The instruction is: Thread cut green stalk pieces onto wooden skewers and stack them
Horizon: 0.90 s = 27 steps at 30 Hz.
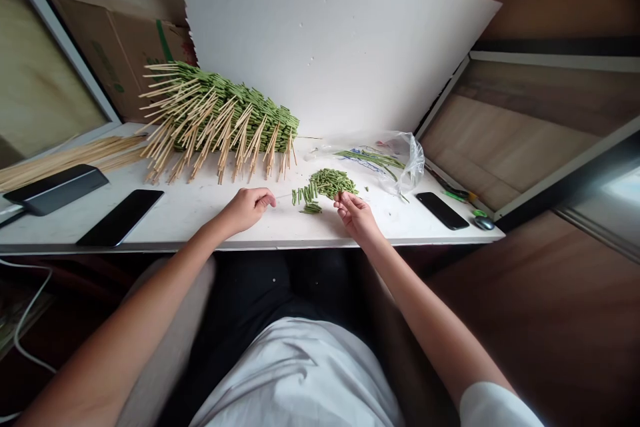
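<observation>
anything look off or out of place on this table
Two small things: a stray green bit lies apart, right of the pile of cut green pieces, and the white board behind has a ragged left edge, as if torn.

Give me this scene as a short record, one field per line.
Left hand: left hand holds a skewer with green pieces on it
Right hand: right hand at the edge of a pile; hold unclear
Back left: stack of loaded skewers
Left side: bare skewers, left phone
Right side: plastic bag, right phone
Behind: white board
</observation>
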Available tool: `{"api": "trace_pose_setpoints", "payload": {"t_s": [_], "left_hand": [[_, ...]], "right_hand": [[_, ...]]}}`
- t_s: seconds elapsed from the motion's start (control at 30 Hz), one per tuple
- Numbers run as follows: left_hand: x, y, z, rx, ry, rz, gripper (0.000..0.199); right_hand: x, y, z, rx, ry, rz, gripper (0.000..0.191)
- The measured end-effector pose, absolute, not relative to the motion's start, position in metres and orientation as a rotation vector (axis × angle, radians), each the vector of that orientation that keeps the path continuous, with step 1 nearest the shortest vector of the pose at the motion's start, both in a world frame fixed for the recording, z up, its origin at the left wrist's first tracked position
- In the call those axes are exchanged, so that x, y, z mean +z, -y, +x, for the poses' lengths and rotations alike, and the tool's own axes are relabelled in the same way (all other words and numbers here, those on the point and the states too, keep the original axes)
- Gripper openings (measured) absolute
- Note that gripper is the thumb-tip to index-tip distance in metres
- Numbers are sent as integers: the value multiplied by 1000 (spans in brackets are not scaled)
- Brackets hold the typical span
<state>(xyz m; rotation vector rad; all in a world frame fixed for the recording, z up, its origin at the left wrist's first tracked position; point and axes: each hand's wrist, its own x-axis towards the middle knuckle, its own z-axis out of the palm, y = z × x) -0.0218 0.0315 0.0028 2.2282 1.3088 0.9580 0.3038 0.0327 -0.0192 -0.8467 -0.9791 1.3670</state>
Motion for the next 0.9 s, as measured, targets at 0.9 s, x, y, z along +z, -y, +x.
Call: {"api": "trace_pose_setpoints", "payload": {"t_s": [0.9], "left_hand": [[-1, -22, -3, 886, -1262, 2228, 33]], "right_hand": [[-23, -38, 307, 1429, 945, -770, 31]]}}
